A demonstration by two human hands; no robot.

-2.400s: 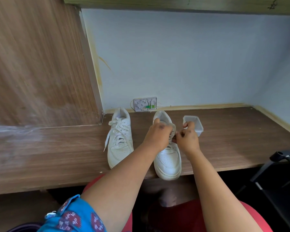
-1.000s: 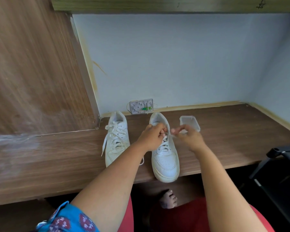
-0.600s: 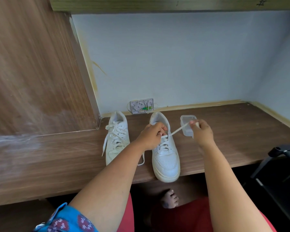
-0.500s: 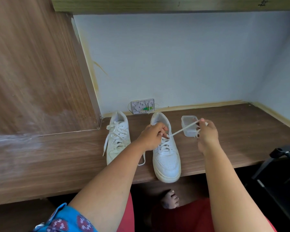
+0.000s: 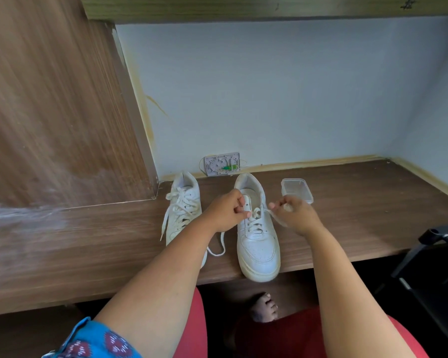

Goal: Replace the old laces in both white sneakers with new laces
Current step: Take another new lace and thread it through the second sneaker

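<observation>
Two white sneakers stand side by side on the wooden desk (image 5: 360,202), toes toward me. The left sneaker (image 5: 183,202) is fully laced with loose ends trailing. The right sneaker (image 5: 258,244) has its toe over the desk's front edge, and its top eyelets are unlaced. My left hand (image 5: 226,211) pinches the sneaker's upper left edge by an eyelet. My right hand (image 5: 294,213) pinches a white lace (image 5: 256,213) end just right of the shoe. A loose loop of lace lies between the two sneakers.
A small clear plastic container (image 5: 296,189) sits right of the sneakers, behind my right hand. A white wall box (image 5: 221,164) is mounted at the back. A wooden panel rises at left. A black chair part (image 5: 437,267) is at right. My bare foot is under the desk.
My right hand, which had pulled the lace out taut to the right, has come back in close to the right sneaker. My left hand stays at the shoe's top.
</observation>
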